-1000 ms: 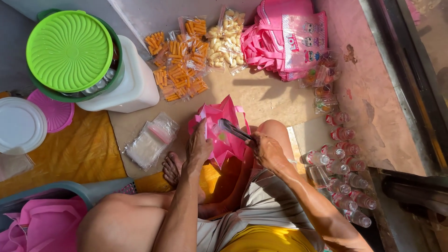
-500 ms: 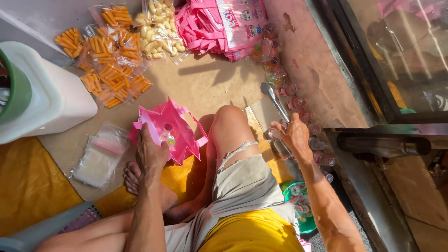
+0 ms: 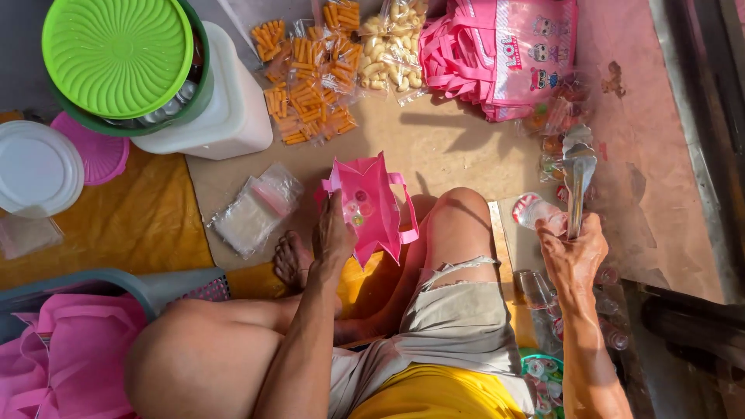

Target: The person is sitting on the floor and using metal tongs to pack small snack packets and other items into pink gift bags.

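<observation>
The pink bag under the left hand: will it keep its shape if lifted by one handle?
Probably not. The pink bag looks thin and creased, so it likely sags. It seems light, holding few small items. The left hand props its mouth open.

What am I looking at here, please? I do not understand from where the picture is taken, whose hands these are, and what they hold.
There is no machine: a person sits on the floor and wears a camera on the head, so you look down at their own arms and legs. The left hand holds open a small pink bag between the knees. The right hand grips metal tongs and a small clear bottle with a pink cap. More such bottles lie by the right leg. Farther away lie packets of orange and pale snacks, a pile of pink bags, a stack of clear plastic bags, and a white container with a green lid.
</observation>
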